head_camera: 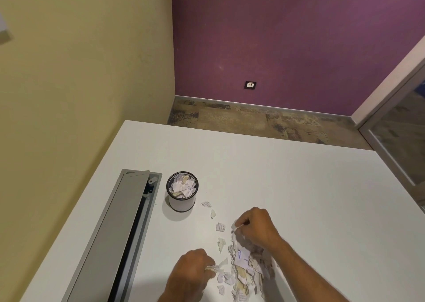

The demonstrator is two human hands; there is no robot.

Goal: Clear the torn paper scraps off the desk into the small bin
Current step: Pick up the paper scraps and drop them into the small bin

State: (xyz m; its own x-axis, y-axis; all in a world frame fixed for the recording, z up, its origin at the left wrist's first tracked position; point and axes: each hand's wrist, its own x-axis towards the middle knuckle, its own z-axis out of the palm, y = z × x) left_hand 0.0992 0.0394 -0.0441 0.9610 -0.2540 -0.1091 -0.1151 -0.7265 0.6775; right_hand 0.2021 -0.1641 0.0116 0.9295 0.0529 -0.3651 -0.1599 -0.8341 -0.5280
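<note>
Both hands pinch paper scraps from the pile (247, 267) on the white desk (299, 186), left hand (192, 270) near, right hand (255, 227) farther, and the small bin (182, 192) stands far left, full of paper.

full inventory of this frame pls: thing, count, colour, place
desk: 1, white, fills the lower frame
small bin: 1, white wall with dark rim, on the desk beside the cable tray, scraps inside
scrap pile: 1, white and tan, near desk edge between the hands
loose scraps: several, white, strung from the pile toward the bin
cable tray: 1, grey, lid raised, left side of desk
wall socket: 1, black, on the purple wall
left hand: pinches scraps
right hand: pinches a scrap at the pile's top
</note>
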